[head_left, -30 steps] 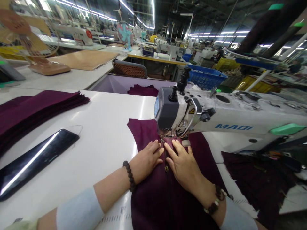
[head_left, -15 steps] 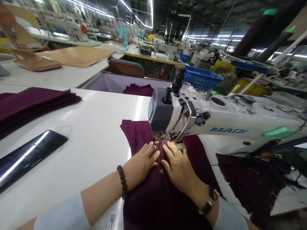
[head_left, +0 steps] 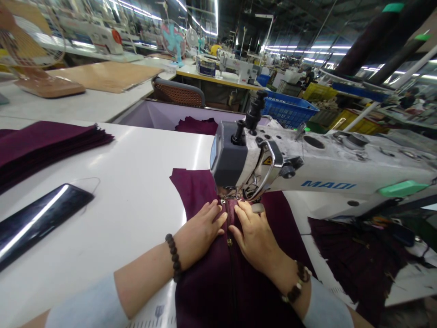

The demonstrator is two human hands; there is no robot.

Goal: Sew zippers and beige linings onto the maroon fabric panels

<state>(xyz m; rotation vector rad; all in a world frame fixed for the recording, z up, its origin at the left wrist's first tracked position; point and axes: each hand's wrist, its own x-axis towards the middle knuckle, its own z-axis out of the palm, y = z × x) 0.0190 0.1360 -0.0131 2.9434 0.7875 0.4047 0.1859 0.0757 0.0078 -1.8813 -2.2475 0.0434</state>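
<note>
A dark purple fabric panel [head_left: 205,291] lies under the head of the sewing machine [head_left: 235,150]. Down its middle runs a zipper [head_left: 233,273], with a small brass-coloured piece [head_left: 230,242] on it between my hands and another metal piece [head_left: 223,200] close to the needle area. My left hand [head_left: 201,232] rests flat on the cloth left of the zipper, fingers stretched toward the presser foot. On the right side my right hand [head_left: 256,237] presses the cloth down, fingers extended and slightly spread. The needle itself is hidden behind the machine head.
A stack of purple fabric pieces [head_left: 51,146] and a dark glossy strip-shaped object [head_left: 44,218] lie on the white table [head_left: 136,196] at left. More purple pieces [head_left: 355,259] lie at right. Behind stand a lilac bin [head_left: 153,116], a blue basket [head_left: 288,109] and a fan [head_left: 37,68].
The view has shifted very slightly. My hands and the purple panel keep nearly the same position at the machine.
</note>
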